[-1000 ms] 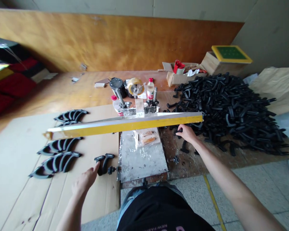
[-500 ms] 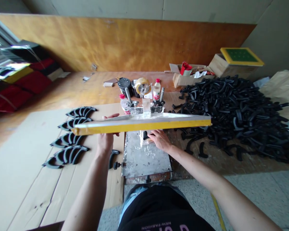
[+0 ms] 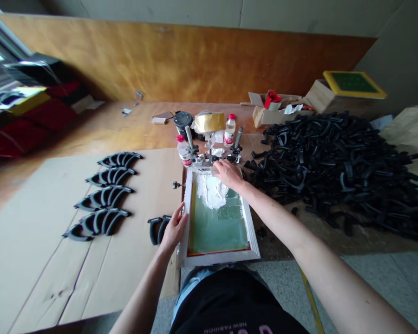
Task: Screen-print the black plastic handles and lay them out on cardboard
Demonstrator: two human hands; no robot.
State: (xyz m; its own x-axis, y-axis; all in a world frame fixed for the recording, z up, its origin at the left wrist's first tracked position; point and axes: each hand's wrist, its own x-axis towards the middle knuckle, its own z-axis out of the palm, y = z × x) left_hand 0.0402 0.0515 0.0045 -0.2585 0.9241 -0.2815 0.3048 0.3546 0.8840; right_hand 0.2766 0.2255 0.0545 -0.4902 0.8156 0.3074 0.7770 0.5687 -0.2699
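A silkscreen frame [image 3: 223, 257] with green mesh lies flat before me, its far end at a metal clamp [image 3: 202, 162]. My left hand [image 3: 174, 228] grips the frame's left rim, fingers partly hidden at the edge. At the far end of the mesh, my right hand [image 3: 227, 174] holds a squeegee [image 3: 214, 171], mostly covered by the fingers. White ink [image 3: 212, 194] is smeared across the upper mesh just below that hand. Beside my left hand, curved black plastic parts [image 3: 155, 230] rest on cardboard. The plate under the screen is hidden.
Rows of curved black parts [image 3: 104, 199] lie on the cardboard [image 3: 42, 204] at left. A big heap of black parts [image 3: 334, 171] covers the right side. Behind the clamp stand two bottles [image 3: 229, 131], a black tub [image 3: 183, 121] and a tape roll [image 3: 209, 123].
The frame has swung down from a raised, edge-on tilt to lying flat. My right hand has moved from beneath it to the squeegee on top; my left hand has come down with the rim.
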